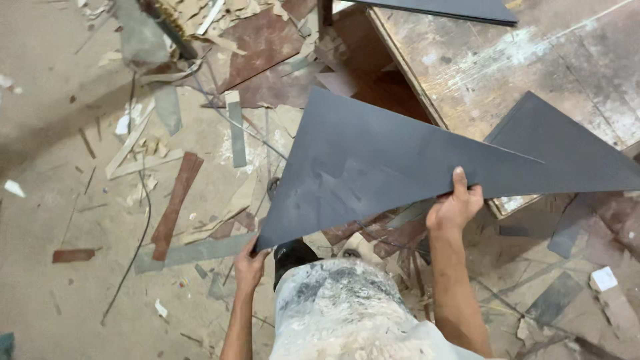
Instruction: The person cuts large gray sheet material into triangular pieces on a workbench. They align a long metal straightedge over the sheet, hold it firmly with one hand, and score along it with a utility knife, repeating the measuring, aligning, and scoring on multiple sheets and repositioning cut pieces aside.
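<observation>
Triangular sheet [373,167]: dark grey, matt, faint paler smudges. Second sheet [567,147] to the right: same dark grey. Worktable top [507,60], far right: worn brown with whitish patches. Near-left floor strip [175,203]: reddish brown. Floor [47,173]: dusty beige. Trousers [347,313]: white, grey-stained.

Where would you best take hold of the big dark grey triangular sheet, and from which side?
By its long lower edge, from below, nearest the person. The dark grey triangular sheet is thin, wide and held about flat; the left hand pinches its lower corner and the right hand grips mid-edge, thumb on top, probably limiting sag.
</observation>
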